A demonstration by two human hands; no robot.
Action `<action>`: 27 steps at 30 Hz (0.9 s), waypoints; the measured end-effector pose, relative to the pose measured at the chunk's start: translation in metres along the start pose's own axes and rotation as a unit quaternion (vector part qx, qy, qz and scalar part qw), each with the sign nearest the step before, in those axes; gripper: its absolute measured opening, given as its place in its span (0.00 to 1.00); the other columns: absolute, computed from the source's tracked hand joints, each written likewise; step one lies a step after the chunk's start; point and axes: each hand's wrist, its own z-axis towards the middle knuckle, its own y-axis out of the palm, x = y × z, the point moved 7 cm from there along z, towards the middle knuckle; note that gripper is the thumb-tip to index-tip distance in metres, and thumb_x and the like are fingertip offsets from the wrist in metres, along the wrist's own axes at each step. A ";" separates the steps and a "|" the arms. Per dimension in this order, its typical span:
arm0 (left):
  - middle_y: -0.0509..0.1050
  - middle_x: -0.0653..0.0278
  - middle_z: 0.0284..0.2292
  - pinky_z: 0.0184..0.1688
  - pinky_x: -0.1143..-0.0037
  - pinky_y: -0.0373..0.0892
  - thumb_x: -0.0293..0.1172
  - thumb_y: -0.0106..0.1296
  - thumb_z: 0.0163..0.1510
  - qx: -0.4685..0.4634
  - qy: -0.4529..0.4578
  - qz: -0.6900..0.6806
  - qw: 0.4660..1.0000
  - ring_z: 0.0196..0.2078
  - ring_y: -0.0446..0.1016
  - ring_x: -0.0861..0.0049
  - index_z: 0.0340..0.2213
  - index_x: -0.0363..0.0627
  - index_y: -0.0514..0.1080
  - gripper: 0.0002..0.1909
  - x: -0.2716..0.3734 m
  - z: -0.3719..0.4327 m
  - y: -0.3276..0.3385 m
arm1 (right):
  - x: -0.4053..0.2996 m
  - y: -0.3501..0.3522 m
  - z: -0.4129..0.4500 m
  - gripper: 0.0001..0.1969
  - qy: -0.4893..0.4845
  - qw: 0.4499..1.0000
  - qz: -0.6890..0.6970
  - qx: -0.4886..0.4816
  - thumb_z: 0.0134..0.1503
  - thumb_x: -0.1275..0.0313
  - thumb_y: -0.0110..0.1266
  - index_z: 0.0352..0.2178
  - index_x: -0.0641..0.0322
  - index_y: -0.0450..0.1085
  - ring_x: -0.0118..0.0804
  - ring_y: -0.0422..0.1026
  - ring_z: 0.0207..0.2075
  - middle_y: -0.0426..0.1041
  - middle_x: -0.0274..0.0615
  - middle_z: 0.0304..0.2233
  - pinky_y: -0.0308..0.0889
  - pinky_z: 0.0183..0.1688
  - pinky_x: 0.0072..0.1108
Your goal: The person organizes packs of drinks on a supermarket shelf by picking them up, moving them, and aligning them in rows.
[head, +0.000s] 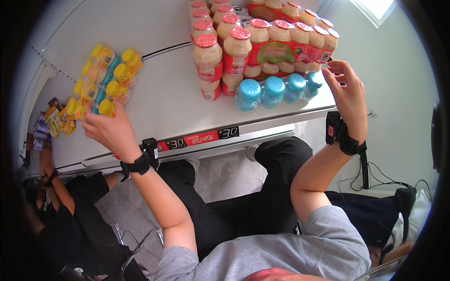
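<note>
My left hand (110,130) is at the near end of a group of small bottles with yellow caps (114,87), some blue caps among them. Its thumb and forefinger lie on either side of the nearest bottle. Raised at the right, my right hand (346,86) has its thumb and fingers apart and nothing visible in them. Close to its fingertips are the end of a red-wrapped pack of cream-coloured drink bottles (281,49) and a shrink-wrapped row of blue-capped bottles (274,91). Upright bottles with red foil lids (207,63) stand to the left of that pack.
Everything stands on a white shelf (168,95) with a red-and-black price strip (200,137) along its front edge. Yellow snack packets (58,121) and cans (42,128) lie at far left, near another person's hand (45,159). Metal can tops (242,21) show behind the bottles.
</note>
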 end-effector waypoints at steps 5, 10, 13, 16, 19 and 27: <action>0.74 0.41 0.49 0.59 0.58 0.62 0.48 0.66 0.54 -0.090 -0.054 -0.088 0.991 0.53 0.70 0.47 0.53 0.29 0.68 0.37 -0.059 -0.008 0.050 | -0.020 0.005 0.004 0.15 -0.017 0.999 0.020 0.026 0.63 0.64 0.60 0.42 0.67 0.74 0.35 0.80 0.37 0.81 0.42 0.37 0.74 0.39 0.26; 0.77 0.42 0.47 0.56 0.61 0.67 0.47 0.65 0.55 -0.194 -0.157 -0.143 0.958 0.52 0.73 0.48 0.52 0.30 0.70 0.34 -0.075 -0.014 0.068 | -0.032 0.007 0.003 0.13 -0.049 0.995 0.074 0.041 0.63 0.65 0.60 0.40 0.67 0.75 0.29 0.78 0.34 0.80 0.38 0.35 0.73 0.38 0.23; 0.78 0.45 0.47 0.55 0.66 0.69 0.42 0.64 0.57 -0.134 -0.126 -0.158 0.970 0.51 0.76 0.53 0.53 0.33 0.71 0.29 -0.066 -0.011 0.054 | -0.037 0.012 0.003 0.12 -0.065 0.992 0.100 0.043 0.63 0.67 0.60 0.40 0.67 0.75 0.26 0.77 0.32 0.79 0.37 0.34 0.72 0.36 0.21; 0.78 0.51 0.48 0.54 0.70 0.71 0.31 0.63 0.59 -0.008 -0.149 -0.239 0.959 0.50 0.77 0.64 0.53 0.34 0.71 0.24 -0.049 0.002 0.009 | -0.037 0.013 0.003 0.11 -0.079 0.987 0.134 0.048 0.63 0.67 0.60 0.39 0.67 0.75 0.24 0.76 0.32 0.79 0.35 0.33 0.71 0.36 0.19; 0.78 0.53 0.49 0.54 0.72 0.71 0.27 0.63 0.59 0.025 -0.141 -0.228 0.963 0.49 0.77 0.68 0.53 0.33 0.71 0.23 -0.033 0.017 -0.037 | -0.032 0.010 0.005 0.11 -0.081 0.983 0.158 0.054 0.64 0.67 0.59 0.40 0.67 0.75 0.22 0.76 0.32 0.79 0.35 0.32 0.71 0.35 0.18; 0.73 0.48 0.53 0.58 0.67 0.71 0.24 0.57 0.62 0.146 -0.068 -0.432 0.888 0.53 0.74 0.63 0.56 0.28 0.67 0.23 0.010 0.028 -0.147 | -0.067 -0.002 -0.006 0.16 -0.173 0.942 0.280 0.065 0.70 0.68 0.46 0.50 0.70 0.72 0.32 0.78 0.42 0.78 0.44 0.43 0.70 0.48 0.22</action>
